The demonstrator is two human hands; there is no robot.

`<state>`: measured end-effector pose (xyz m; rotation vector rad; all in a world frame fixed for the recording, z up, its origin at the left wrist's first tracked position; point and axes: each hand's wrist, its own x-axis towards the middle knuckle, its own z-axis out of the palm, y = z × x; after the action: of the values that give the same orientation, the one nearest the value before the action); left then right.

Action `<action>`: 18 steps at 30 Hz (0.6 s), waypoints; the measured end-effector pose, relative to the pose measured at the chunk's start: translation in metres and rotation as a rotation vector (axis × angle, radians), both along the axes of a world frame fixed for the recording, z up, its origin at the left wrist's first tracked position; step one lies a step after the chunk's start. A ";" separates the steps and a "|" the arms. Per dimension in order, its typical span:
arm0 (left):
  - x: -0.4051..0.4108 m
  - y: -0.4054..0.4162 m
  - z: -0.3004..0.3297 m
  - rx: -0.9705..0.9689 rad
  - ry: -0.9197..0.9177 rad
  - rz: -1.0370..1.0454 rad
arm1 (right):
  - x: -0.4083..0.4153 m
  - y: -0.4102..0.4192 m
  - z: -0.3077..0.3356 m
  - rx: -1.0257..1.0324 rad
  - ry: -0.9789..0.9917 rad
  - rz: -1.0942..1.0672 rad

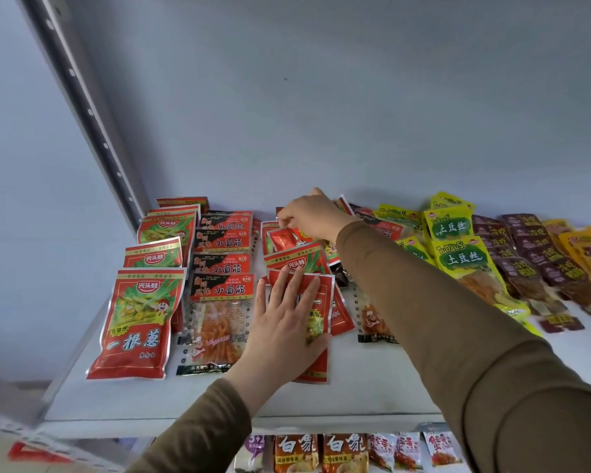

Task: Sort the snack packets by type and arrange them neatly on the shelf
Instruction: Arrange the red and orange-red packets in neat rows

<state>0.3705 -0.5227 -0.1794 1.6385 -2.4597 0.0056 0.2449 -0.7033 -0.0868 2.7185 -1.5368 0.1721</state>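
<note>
Pressing flat with straight fingers, the left hand point(287, 319) rests on a glossy red foil snack packet point(321, 302) near the middle of the white shelf board point(355, 387). Farther back, the right hand point(313, 215) pinches the top edge of a small red sachet point(285, 238) that lies on a loose pile of mixed red packets. Both arms wear brown sleeves. Left of the hands, red and green packets point(135, 322) form a tidy overlapping column, and beside it runs a column of red and black packets with clear windows point(219, 302). Right of the hands lie yellow and green packets point(461, 257), then dark maroon packets point(526, 247), then orange ones. A pale grey wall point(321, 97) backs the shelf, with a perforated metal upright point(89, 110) at left. A lower shelf shows more packets.
</note>
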 end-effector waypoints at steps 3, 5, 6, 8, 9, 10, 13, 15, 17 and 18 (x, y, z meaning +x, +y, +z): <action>0.001 -0.001 -0.003 -0.003 -0.001 -0.005 | 0.017 -0.002 -0.001 0.014 0.136 0.103; 0.001 -0.003 -0.004 -0.004 0.002 -0.010 | 0.026 -0.001 -0.007 0.028 0.222 0.198; 0.001 -0.003 -0.004 -0.006 0.005 -0.011 | 0.029 -0.001 -0.009 0.066 0.223 0.240; 0.001 -0.005 -0.005 -0.005 0.012 -0.012 | 0.025 -0.001 -0.009 0.133 0.107 0.258; 0.000 -0.005 -0.005 -0.003 0.011 -0.015 | 0.019 -0.002 -0.008 0.124 0.007 0.225; 0.000 -0.006 -0.005 -0.002 0.008 -0.019 | 0.010 -0.004 -0.007 0.089 -0.106 0.146; 0.001 -0.006 -0.005 -0.009 0.007 -0.019 | -0.026 -0.011 -0.008 0.034 -0.331 -0.227; 0.001 -0.006 -0.005 -0.010 0.011 -0.020 | -0.042 -0.013 -0.011 0.159 -0.284 -0.379; 0.001 -0.006 -0.005 -0.006 0.015 -0.019 | -0.047 -0.015 -0.016 0.262 -0.233 -0.401; 0.001 -0.006 -0.005 -0.002 0.014 -0.019 | -0.047 -0.016 -0.018 0.268 -0.253 -0.389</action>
<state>0.3714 -0.5291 -0.1842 1.6085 -2.4639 -0.0062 0.1980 -0.7190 -0.1047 2.5870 -2.2760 0.3344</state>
